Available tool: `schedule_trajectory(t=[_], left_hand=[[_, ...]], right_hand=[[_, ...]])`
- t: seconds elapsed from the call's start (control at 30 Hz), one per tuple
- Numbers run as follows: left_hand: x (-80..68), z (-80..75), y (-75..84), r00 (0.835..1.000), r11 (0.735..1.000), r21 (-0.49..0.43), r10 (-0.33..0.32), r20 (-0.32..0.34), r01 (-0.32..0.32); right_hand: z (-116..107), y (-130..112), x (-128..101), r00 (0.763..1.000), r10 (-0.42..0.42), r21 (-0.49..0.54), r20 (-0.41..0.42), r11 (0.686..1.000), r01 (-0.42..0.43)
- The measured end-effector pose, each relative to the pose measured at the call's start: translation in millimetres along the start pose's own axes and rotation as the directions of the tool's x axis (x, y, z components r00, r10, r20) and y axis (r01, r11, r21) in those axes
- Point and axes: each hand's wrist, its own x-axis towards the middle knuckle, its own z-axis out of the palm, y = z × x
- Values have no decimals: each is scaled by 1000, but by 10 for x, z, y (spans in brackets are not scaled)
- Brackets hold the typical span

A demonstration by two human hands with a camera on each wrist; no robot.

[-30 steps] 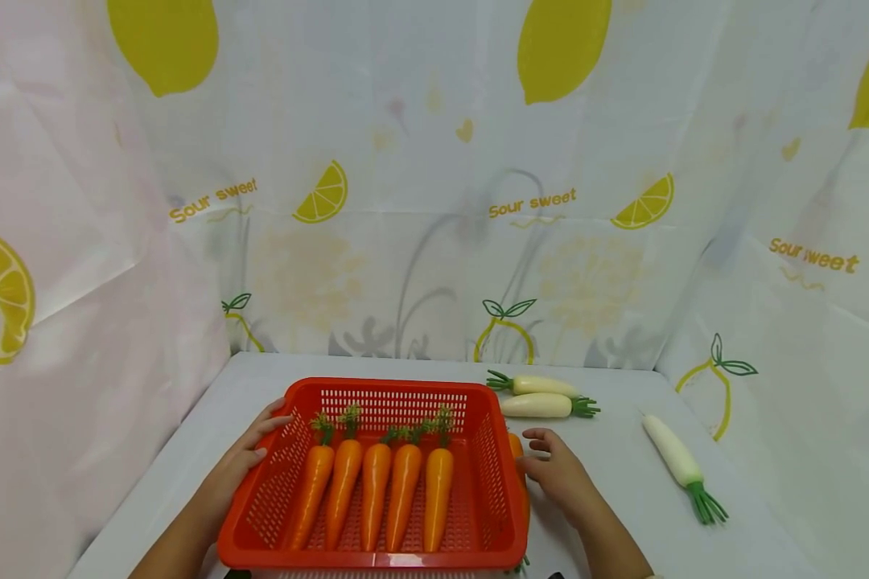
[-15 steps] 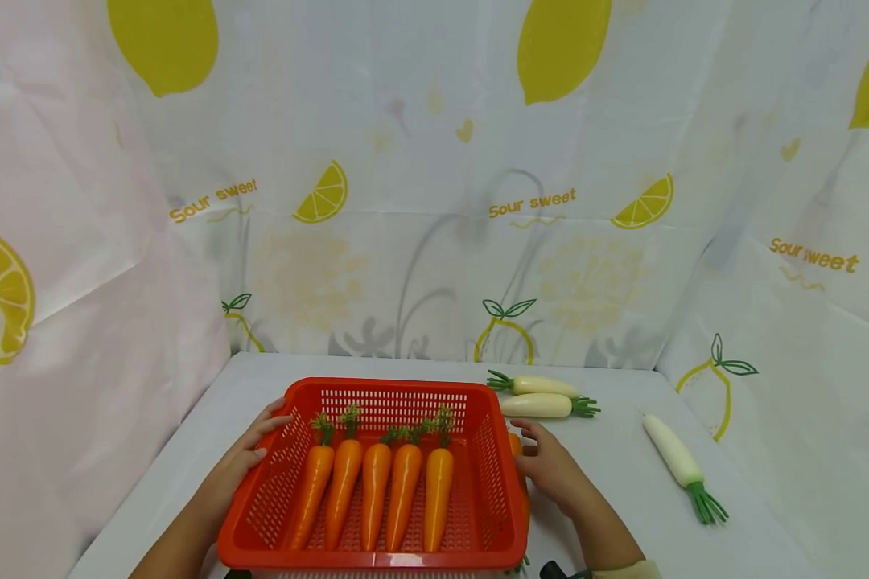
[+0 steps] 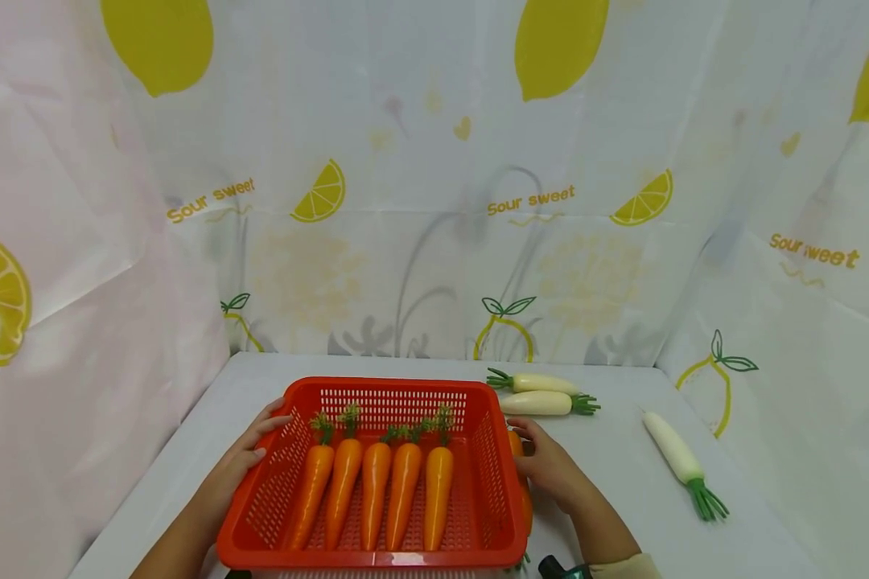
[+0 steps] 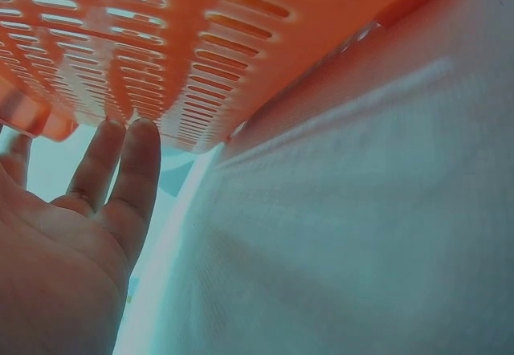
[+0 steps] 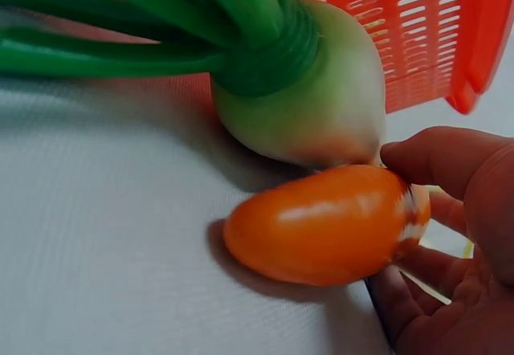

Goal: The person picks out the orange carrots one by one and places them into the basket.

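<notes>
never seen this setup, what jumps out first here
A bright red basket at the table's near edge, with five orange carrots lined up inside. The left hand rests on its left wall, while the right hand grips a sixth carrot just outside the right wall.

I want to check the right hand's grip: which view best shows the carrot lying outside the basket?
The right wrist view: the carrot fills the frame, with the right hand curled round it. The head view shows only slivers beside the basket; the left wrist view shows none.

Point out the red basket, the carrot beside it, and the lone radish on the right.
red basket [image 3: 376,388]: head view, far rim.
carrot [image 5: 321,222]: right wrist view, orange body.
lone radish [image 3: 672,450]: head view, white body.
</notes>
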Motion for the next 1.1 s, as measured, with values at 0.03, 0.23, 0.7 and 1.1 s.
schedule_trajectory(t=[0.03,0.23,0.7,1.1], left_hand=[[3,-3,-2,1000,1000,1,-1,1,1],[3,-15,-14,1000,1000,7,11,7,-11],[-26,-9,18,998,998,29,-56,-33,57],[-32,-11,25,997,997,2,-73,-26,73]], right_hand=[[2,3,0,1000,-3,1,-2,1000,3],[2,26,-6,1000,-17,13,-4,1000,17],[3,66,-13,995,-22,8,-102,1000,23],[-26,79,-31,995,-16,24,-103,1000,18]])
